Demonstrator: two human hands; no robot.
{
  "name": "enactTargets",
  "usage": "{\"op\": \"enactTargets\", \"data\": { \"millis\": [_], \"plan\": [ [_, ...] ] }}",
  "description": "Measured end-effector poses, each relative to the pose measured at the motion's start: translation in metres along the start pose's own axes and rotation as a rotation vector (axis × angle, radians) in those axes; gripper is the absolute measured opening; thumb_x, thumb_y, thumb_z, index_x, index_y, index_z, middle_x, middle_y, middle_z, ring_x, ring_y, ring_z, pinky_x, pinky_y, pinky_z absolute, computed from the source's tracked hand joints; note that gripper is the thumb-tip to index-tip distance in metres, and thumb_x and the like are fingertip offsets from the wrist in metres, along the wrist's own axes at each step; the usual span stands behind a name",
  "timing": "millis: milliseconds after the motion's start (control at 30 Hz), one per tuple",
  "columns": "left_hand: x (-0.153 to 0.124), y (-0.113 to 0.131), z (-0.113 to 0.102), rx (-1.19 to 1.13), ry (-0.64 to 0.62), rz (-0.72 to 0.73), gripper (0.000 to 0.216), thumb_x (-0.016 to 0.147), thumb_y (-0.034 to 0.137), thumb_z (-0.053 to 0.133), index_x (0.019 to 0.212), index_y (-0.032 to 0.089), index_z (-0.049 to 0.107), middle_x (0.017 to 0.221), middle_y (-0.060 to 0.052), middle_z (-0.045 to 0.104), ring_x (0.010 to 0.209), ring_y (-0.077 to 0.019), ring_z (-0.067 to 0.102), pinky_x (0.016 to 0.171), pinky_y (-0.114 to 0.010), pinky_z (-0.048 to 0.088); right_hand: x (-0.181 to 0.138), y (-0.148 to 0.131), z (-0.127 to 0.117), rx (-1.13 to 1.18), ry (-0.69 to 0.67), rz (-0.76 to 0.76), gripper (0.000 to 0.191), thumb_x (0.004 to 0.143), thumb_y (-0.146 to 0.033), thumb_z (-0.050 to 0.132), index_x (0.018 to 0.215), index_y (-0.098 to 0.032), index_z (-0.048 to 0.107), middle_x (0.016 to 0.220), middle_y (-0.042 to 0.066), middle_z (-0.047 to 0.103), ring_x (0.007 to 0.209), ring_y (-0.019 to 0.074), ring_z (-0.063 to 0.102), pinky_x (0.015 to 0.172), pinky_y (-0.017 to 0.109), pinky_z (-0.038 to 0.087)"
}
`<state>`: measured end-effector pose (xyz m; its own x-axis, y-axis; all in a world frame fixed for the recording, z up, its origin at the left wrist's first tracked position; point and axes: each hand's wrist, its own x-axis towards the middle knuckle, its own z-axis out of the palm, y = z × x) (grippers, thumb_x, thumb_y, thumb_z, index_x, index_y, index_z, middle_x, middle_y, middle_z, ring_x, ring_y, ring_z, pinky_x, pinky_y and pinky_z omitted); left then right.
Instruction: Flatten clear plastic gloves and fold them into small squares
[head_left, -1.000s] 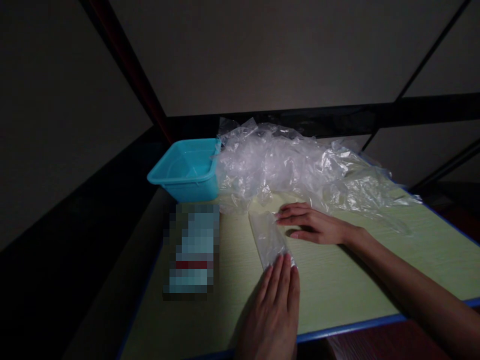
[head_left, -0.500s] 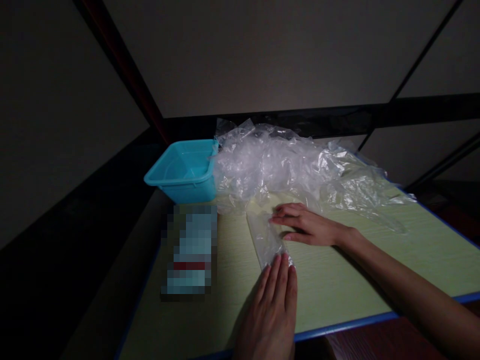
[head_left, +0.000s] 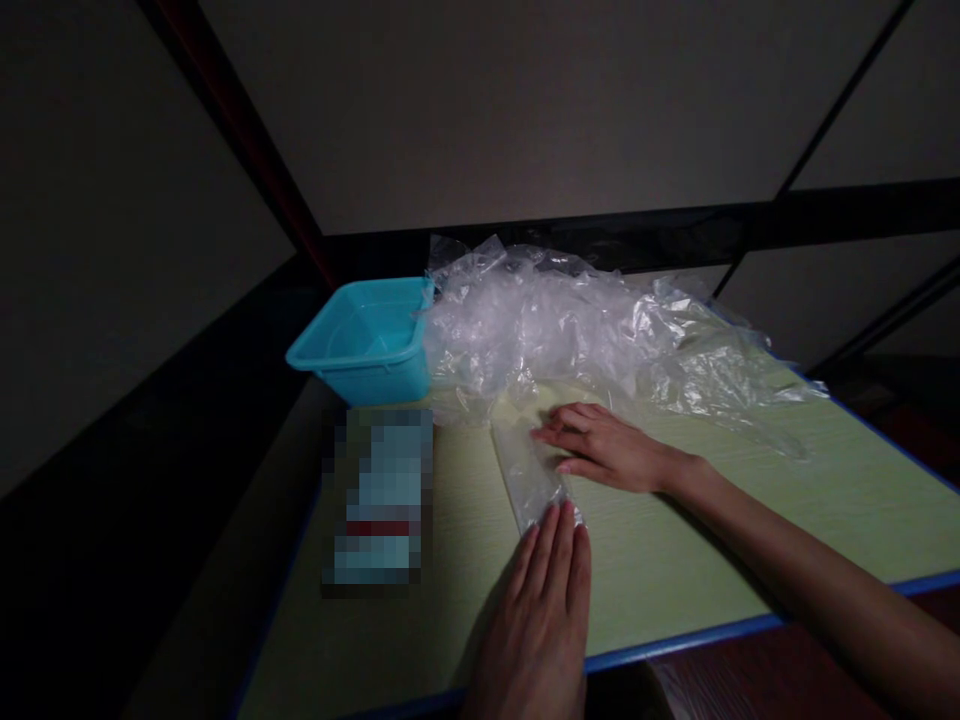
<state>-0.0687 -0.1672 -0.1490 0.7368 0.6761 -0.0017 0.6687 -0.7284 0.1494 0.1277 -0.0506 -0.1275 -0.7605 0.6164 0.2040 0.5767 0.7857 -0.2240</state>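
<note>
A narrow folded strip of clear plastic [head_left: 525, 475] lies on the pale green table [head_left: 712, 560]. My left hand [head_left: 544, 610] lies flat with its fingers straight, the fingertips pressing the strip's near end. My right hand [head_left: 600, 445] rests flat on the strip's far right edge, fingers stretched out toward the left. Neither hand grips anything.
A big heap of crumpled clear plastic bags [head_left: 592, 335] covers the back of the table. A turquoise plastic tub [head_left: 360, 340] stands at the back left. A blurred-out flat object [head_left: 379, 495] lies left of the strip. The table has a blue edge [head_left: 675, 640]. The surroundings are dark.
My right hand has slid a little leftward across the strip. The left hand stays on the near end; the view has shifted slightly.
</note>
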Motion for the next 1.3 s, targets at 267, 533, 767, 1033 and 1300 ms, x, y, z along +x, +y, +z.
{"op": "enactTargets", "data": {
  "millis": [267, 533, 767, 1033, 1300],
  "plan": [
    [0.001, 0.001, -0.003, -0.016, -0.003, -0.016, 0.086, 0.055, 0.008, 0.043, 0.138, 0.004, 0.021, 0.147, -0.015, 0.009, 0.134, -0.0276, 0.01, 0.107, -0.041, 0.028, 0.0, -0.001, 0.0, -0.035, -0.007, 0.014, 0.052, 0.092, -0.046, 0.032, 0.129, -0.012, 0.045, 0.105, 0.013, 0.051, 0.101, 0.0248, 0.043, 0.088, 0.041, 0.039],
    [0.001, 0.0, -0.003, -0.066, -0.007, -0.027, 0.085, 0.058, 0.012, 0.045, 0.139, 0.005, 0.021, 0.148, -0.013, 0.007, 0.135, -0.0271, 0.008, 0.107, -0.042, 0.027, 0.0, -0.002, 0.003, -0.016, 0.005, 0.055, 0.054, 0.092, -0.047, 0.031, 0.13, -0.011, 0.043, 0.105, 0.013, 0.05, 0.1, 0.0246, 0.043, 0.087, 0.041, 0.039],
    [0.002, -0.001, -0.003, -0.096, -0.038, -0.041, 0.084, 0.058, 0.012, 0.045, 0.139, 0.006, 0.023, 0.148, -0.011, 0.007, 0.135, -0.0272, 0.01, 0.107, -0.043, 0.026, 0.0, 0.0, 0.006, 0.001, 0.027, 0.075, 0.055, 0.092, -0.048, 0.03, 0.132, -0.013, 0.041, 0.107, 0.013, 0.05, 0.102, 0.0241, 0.045, 0.089, 0.042, 0.039],
    [0.001, 0.0, -0.007, -0.112, -0.053, -0.045, 0.094, 0.049, 0.009, 0.044, 0.14, 0.008, 0.02, 0.149, -0.007, 0.002, 0.136, -0.0263, 0.004, 0.109, -0.042, 0.022, 0.001, -0.003, 0.008, -0.123, 0.007, 0.154, 0.062, 0.091, -0.052, 0.027, 0.135, -0.01, 0.036, 0.143, 0.02, 0.025, 0.128, 0.0306, 0.028, 0.102, 0.049, 0.025],
    [0.005, -0.003, -0.007, -0.151, -0.093, -0.024, 0.09, 0.055, 0.011, 0.047, 0.14, 0.01, 0.017, 0.15, -0.007, 0.001, 0.136, -0.0291, 0.003, 0.107, -0.047, 0.023, -0.001, 0.005, 0.011, 0.03, 0.035, 0.211, 0.065, 0.091, -0.054, 0.024, 0.142, -0.013, 0.019, 0.147, 0.016, 0.02, 0.133, 0.0266, 0.021, 0.106, 0.049, 0.021]
  ]
}}
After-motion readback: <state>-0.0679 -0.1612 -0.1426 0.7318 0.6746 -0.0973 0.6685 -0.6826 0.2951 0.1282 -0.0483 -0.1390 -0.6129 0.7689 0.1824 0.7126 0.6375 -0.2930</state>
